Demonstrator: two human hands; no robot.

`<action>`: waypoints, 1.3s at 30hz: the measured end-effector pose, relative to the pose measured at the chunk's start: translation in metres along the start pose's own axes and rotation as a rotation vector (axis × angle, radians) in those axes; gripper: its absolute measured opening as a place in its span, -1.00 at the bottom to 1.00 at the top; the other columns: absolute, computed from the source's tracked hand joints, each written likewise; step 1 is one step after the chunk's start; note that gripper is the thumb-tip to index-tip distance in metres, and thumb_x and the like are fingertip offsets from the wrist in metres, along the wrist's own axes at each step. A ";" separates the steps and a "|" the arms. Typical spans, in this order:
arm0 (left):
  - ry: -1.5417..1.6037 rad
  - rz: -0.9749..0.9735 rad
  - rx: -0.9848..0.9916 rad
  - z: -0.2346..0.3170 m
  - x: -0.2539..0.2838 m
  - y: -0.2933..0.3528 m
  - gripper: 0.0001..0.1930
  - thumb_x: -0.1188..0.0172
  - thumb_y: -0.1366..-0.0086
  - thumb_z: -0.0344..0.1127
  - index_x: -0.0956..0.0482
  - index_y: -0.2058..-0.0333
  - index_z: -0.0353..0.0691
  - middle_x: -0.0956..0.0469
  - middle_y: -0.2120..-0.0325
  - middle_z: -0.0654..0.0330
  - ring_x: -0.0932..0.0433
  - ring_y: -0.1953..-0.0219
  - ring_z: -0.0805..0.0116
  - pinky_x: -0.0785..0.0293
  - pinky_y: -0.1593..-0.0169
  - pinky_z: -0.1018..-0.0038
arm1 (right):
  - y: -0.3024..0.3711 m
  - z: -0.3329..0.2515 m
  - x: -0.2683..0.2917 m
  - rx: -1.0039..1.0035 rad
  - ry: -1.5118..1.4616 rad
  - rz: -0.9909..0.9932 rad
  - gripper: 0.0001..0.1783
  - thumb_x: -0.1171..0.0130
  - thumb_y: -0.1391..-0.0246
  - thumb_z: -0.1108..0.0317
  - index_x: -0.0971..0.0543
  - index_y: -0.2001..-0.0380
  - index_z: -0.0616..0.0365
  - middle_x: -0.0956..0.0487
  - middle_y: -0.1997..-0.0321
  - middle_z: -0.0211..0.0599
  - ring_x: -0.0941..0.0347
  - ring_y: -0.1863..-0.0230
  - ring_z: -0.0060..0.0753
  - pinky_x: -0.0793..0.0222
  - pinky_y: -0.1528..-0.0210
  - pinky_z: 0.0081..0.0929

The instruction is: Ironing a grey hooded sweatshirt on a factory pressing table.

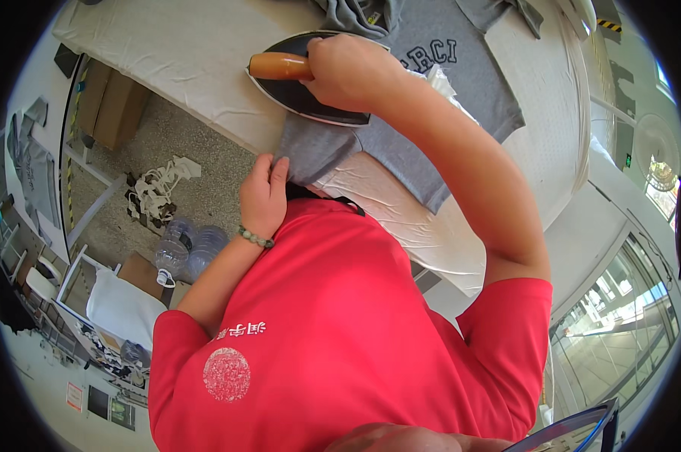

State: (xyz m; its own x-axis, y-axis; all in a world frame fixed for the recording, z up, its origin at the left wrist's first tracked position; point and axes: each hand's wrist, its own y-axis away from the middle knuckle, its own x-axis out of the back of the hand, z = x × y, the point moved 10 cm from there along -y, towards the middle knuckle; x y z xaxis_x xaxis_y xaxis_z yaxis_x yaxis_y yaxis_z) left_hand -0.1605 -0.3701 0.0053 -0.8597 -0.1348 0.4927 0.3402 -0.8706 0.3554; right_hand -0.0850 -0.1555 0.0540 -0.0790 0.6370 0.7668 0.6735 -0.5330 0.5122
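My right hand point(355, 71) is wrapped round the orange-brown handle of an iron point(299, 96). The iron has a dark top and a pale metal edge, and it rests over the sleeve of a grey shirt point(400, 143). Dark lettering runs across the shirt, which lies on the padded ironing table point(197, 53). At the table's near edge, my left hand point(265, 196) pinches the sleeve's end between thumb and fingers. A beaded bracelet circles that wrist. Part of the shirt is hidden behind my right forearm.
More grey cloth point(367, 16) lies bunched at the table's far side. A crumpled white piece point(440, 81) sits on the shirt. Below left are cardboard boxes point(114, 105), white scraps point(159, 184) and clear plastic bottles point(173, 252) on the floor. A fan point(657, 147) stands at right.
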 end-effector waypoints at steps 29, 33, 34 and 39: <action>-0.823 0.174 -0.549 0.096 -0.043 -0.089 -0.76 -0.24 -0.36 -0.20 -0.63 0.11 -0.20 -0.65 0.20 0.10 -0.62 0.14 0.02 -0.53 0.07 0.16 | 0.499 0.287 -0.176 -1.154 -0.505 0.415 -0.58 -0.22 -0.24 0.24 -0.59 -0.12 0.15 -0.69 0.21 0.14 -0.63 0.09 0.23 -0.50 0.05 -0.04; -0.698 -0.098 -1.007 0.137 -0.122 0.012 -0.67 -0.30 -0.28 -0.27 -0.62 0.00 -0.17 -0.59 -0.02 0.07 -0.54 -0.09 0.01 -0.44 -0.16 0.10 | 0.508 0.300 -0.184 -1.126 -0.379 0.518 -0.62 -0.22 -0.23 0.17 -0.64 -0.01 0.15 -0.69 0.22 0.10 -0.63 0.12 0.23 -0.50 0.08 -0.03; -0.675 -0.166 -1.045 0.137 -0.140 0.033 -0.63 -0.30 -0.27 -0.26 -0.61 -0.05 -0.18 -0.58 -0.07 0.07 -0.53 -0.13 0.02 -0.42 -0.21 0.09 | 0.510 0.302 -0.187 -1.139 -0.386 0.518 -0.62 -0.22 -0.23 0.17 -0.64 -0.01 0.15 -0.69 0.22 0.10 -0.63 0.12 0.23 -0.50 0.08 -0.03; -0.616 -0.407 -1.237 0.145 -0.222 0.101 -0.47 -0.29 -0.28 -0.17 -0.52 -0.19 -0.22 -0.48 -0.21 0.08 -0.41 -0.29 0.07 -0.22 -0.42 0.10 | 0.501 0.302 -0.180 -1.067 -0.370 0.572 -0.61 -0.23 -0.21 0.11 -0.64 0.05 0.17 -0.67 0.27 0.10 -0.61 0.16 0.23 -0.48 0.10 -0.02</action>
State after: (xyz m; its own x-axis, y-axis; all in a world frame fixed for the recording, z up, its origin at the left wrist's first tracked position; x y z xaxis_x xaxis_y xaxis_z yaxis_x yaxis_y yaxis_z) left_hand 0.1197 -0.3597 0.0471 -0.4081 0.1623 0.8984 -0.7017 -0.6853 -0.1949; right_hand 0.4886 -0.3698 0.0557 0.3524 0.1926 0.9158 -0.3964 -0.8557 0.3325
